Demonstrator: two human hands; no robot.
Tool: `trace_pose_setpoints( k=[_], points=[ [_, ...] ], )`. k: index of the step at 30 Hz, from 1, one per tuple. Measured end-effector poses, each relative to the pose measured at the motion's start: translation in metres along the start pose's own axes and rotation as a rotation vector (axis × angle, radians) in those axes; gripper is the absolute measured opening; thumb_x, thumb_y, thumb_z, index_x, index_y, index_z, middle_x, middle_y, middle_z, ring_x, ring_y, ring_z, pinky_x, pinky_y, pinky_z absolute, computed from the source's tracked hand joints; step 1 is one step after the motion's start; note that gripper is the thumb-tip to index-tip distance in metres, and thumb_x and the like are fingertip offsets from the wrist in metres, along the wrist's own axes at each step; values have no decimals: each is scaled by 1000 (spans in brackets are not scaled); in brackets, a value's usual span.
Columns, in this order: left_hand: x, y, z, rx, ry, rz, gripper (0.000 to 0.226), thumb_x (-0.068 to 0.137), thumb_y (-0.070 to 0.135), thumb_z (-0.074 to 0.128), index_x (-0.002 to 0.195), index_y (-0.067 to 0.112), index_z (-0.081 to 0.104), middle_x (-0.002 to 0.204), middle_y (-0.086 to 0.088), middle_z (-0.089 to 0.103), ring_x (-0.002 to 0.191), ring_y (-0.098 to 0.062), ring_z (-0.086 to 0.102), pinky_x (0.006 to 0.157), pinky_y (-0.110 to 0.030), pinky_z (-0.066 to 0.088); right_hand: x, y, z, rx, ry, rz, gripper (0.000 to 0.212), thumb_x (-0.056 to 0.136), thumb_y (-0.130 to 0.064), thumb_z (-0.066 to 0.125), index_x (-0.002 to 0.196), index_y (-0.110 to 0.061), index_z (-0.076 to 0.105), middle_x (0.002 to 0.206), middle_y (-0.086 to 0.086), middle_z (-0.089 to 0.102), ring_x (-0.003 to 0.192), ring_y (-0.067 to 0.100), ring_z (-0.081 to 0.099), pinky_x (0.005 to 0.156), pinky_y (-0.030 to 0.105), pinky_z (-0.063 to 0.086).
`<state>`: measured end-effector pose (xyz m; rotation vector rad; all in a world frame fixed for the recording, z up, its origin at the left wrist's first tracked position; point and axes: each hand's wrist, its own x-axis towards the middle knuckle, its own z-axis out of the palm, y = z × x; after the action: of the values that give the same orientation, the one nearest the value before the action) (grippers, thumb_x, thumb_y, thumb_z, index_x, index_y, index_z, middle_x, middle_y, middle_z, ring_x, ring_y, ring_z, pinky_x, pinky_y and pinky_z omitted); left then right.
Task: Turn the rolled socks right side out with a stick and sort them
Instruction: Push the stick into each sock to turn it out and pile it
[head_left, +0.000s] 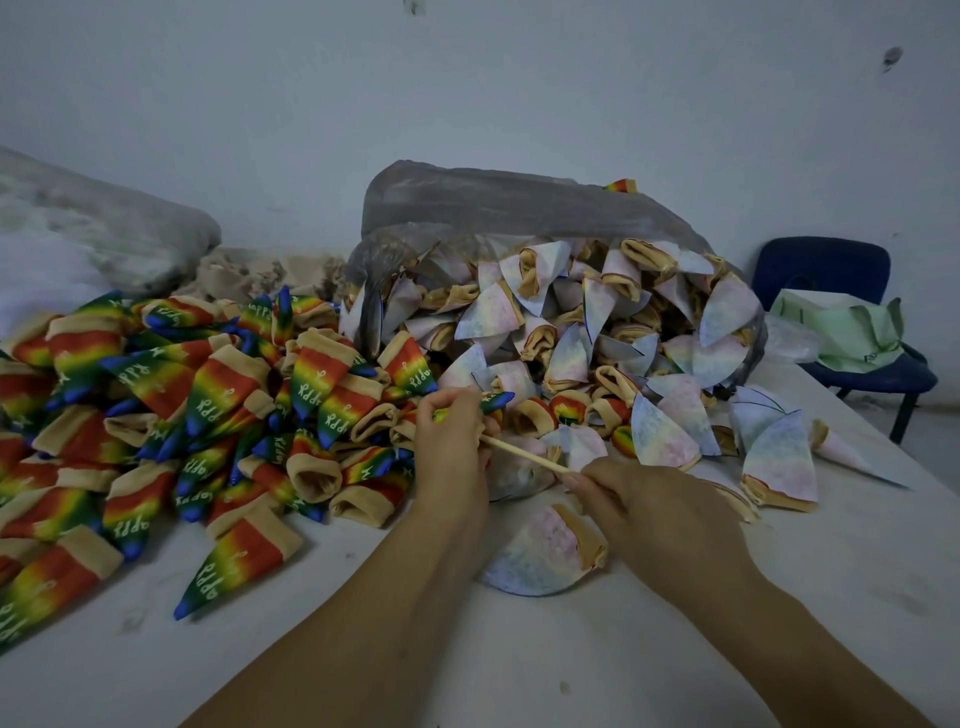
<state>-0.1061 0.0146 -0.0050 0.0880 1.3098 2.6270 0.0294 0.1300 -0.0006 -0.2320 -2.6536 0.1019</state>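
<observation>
Gripping a rainbow sock, left hand meets the stick, pinched by right hand, mid-tabletop.

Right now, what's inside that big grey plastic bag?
Pale, inside-out socks with tan cuffs crowd the mouth of the bag and spill onto the table. How many lie deeper is hidden by the cloudy plastic and the front socks.

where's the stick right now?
Head view, centre: the stick runs between the left hand, which also grips a rainbow sock, and the right hand pinching its near end; a pale inside-out sock lies just below.
</observation>
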Motion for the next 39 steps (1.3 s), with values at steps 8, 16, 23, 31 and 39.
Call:
trace_pose_setpoints(
  k=[8, 16, 23, 31, 39],
  points=[
    [0, 11, 3, -545, -282, -264, 40, 97, 40, 50, 66, 15, 49, 43, 7, 26, 32, -5, 26, 34, -17, 27, 1, -14, 10, 349, -102, 146, 26, 94, -50, 43, 76, -39, 58, 61, -7, 57, 58, 7, 54, 50, 21, 37],
    [-6, 2, 8, -375, -320, -354, 45, 80, 27, 65, 44, 19, 38, 44, 4, 30, 39, -10, 35, 41, -22, 38, 1, -5, 6, 416, -111, 161, 33, 92, -51, 44, 72, -30, 60, 62, -6, 60, 58, 6, 54, 52, 25, 40],
    [15, -18, 30, -297, -279, -333, 41, 94, 22, 59, 55, 14, 53, 58, 0, 49, 53, -12, 57, 56, -25, 50, -1, 24, 4, 265, -28, 182, 39, 85, -65, 27, 64, -41, 48, 50, -10, 49, 53, 3, 51, 47, 21, 36],
    [13, -28, 25, -365, -414, -417, 36, 81, 19, 64, 51, 17, 44, 50, 2, 37, 46, -10, 46, 47, -24, 48, 2, 19, 19, 259, -110, 234, 42, 92, -58, 28, 87, -29, 58, 80, -5, 68, 72, 7, 61, 68, 34, 51],
    [15, -37, 26, -219, -360, -325, 58, 93, 38, 57, 42, 18, 38, 45, -3, 40, 46, -15, 47, 50, -25, 46, 6, 4, 22, 530, -190, 402, 38, 94, -46, 45, 59, -34, 54, 56, -18, 60, 63, -5, 55, 59, 13, 41]
  ],
)
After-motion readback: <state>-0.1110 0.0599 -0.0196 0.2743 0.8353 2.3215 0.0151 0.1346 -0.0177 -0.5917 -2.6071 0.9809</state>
